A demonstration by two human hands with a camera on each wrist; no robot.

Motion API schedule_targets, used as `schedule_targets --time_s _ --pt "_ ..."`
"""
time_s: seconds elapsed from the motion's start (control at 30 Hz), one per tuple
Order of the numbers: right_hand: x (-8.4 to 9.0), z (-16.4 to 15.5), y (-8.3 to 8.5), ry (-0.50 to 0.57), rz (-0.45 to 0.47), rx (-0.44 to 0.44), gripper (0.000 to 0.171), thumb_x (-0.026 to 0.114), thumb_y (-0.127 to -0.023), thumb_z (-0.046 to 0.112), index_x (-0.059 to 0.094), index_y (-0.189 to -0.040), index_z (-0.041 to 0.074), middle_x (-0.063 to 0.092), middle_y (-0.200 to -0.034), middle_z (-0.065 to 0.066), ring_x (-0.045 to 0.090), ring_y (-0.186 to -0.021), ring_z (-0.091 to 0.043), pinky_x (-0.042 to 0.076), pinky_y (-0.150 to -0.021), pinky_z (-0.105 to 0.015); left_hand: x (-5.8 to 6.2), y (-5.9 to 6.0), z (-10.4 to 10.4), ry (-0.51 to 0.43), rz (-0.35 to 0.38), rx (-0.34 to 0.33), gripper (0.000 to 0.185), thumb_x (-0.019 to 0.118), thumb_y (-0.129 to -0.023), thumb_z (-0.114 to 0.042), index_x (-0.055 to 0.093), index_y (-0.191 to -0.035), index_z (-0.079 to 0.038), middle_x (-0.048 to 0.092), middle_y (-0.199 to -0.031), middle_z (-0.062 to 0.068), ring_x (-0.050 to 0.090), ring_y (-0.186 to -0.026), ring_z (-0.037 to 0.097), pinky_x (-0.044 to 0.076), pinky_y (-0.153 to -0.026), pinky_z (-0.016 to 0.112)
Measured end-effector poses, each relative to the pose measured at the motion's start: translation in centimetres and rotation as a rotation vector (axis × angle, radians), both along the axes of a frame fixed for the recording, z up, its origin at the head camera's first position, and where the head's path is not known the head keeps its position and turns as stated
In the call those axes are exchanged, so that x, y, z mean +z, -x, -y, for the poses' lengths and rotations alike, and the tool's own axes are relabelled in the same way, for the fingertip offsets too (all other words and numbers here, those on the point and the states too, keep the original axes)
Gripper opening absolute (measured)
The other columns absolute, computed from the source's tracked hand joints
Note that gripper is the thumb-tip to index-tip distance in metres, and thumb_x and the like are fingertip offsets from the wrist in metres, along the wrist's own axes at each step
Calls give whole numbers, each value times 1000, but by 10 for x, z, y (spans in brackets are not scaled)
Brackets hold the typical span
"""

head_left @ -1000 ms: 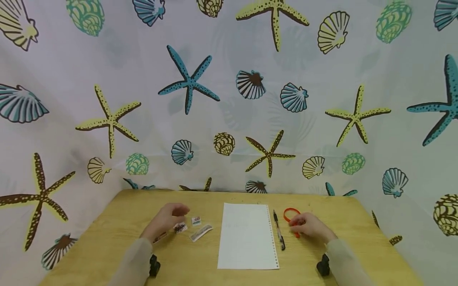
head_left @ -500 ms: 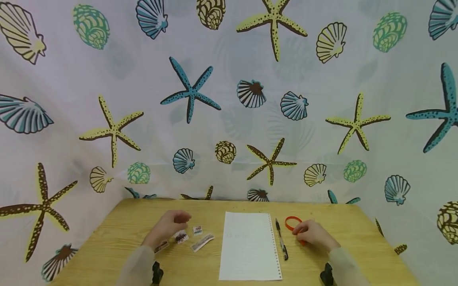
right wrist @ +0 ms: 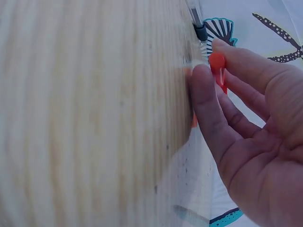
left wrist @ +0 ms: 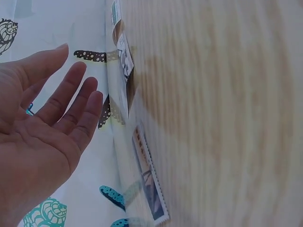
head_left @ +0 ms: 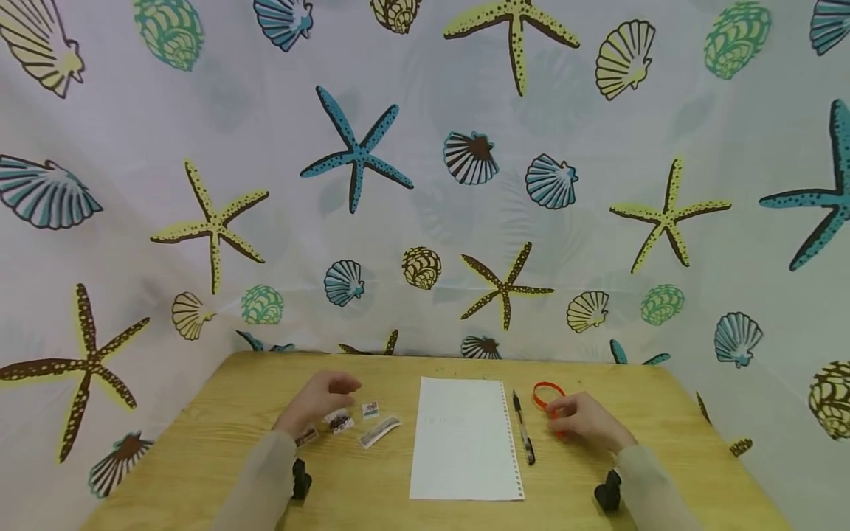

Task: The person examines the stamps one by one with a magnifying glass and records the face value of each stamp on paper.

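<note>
Table [head_left: 199, 435]: wooden top, backed by a curtain [head_left: 425, 184] printed with shells and starfish; all items below are laid on it.
Paper [head_left: 465, 439]: white perforated sheet, set at the middle, long axis running away from the person; placed between the two hands.
Pen [head_left: 523, 428]: laid just beside the paper's right edge, parallel to it, between the paper and the right hand.
Right hand [head_left: 584, 420]: lowered to the table right of the pen; thumb and forefinger are pinched on the near part of the band, as shown in the right wrist view [right wrist: 246, 118].
Left hand [head_left: 319, 402]: held just above the stamps, fingers straight and spread, nothing gripped; the open palm is seen in the left wrist view [left wrist: 42, 123].
Band [head_left: 546, 396]: red loop, lying flat right of the pen; its far arc extends away from the person beyond the fingertips, its near part is hidden under the right hand. The right hand is by far the nearer one.
Stamps [head_left: 378, 431]: small printed pieces scattered left of the paper, beneath and just right of the left hand; the longest is angled toward the paper. Contact with the left hand cannot be told.
</note>
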State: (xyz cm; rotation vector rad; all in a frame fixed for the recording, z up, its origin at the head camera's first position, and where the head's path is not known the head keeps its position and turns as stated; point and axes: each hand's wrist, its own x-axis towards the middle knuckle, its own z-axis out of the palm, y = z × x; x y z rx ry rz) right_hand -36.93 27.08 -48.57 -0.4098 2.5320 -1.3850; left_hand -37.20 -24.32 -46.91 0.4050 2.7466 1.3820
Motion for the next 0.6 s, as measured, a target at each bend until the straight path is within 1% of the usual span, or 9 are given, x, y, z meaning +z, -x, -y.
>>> schedule_targets --time_s 0.13,0.23,0.43,0.53,0.6 --pt "1 1 3 80 48 -20 42 72 -88 6 60 -126 -8 60 -94 -12 62 -73 -15 57 -66 -28 0 4 0 31 -12 -18 31 61 -95 -6 63 -124 1 63 -126 19 57 -119 39 49 -97 51" --pt "0 1 4 122 72 -46 43 71 -88 4 58 -127 -8 58 -98 -14 65 -76 -16 59 -69 -31 -1 8 -3 66 -17 -24 26 60 -95 -4 66 -120 0 64 -125 18 57 -118 38 48 -98 53" --pt "-5 1 3 89 30 -82 39 70 -89 4 60 -125 -6 57 -99 -15 65 -74 -15 59 -67 -29 -8 11 -11 84 57 8 25 65 -91 -3 69 -116 -4 63 -128 16 55 -122 37 46 -100 54" --pt "-6 2 3 94 31 -94 37 70 -89 3 61 -123 -6 58 -99 -15 66 -74 -16 59 -68 -28 -11 13 -14 101 72 1 28 67 -88 -2 70 -115 -5 63 -128 15 54 -122 38 48 -97 53" --pt "-7 2 2 99 32 -90 38 70 -88 3 61 -123 -7 58 -100 -16 67 -75 -16 60 -68 -29 -13 15 -15 97 90 -6 30 68 -85 -1 70 -114 -6 64 -127 14 54 -122 37 51 -93 50"
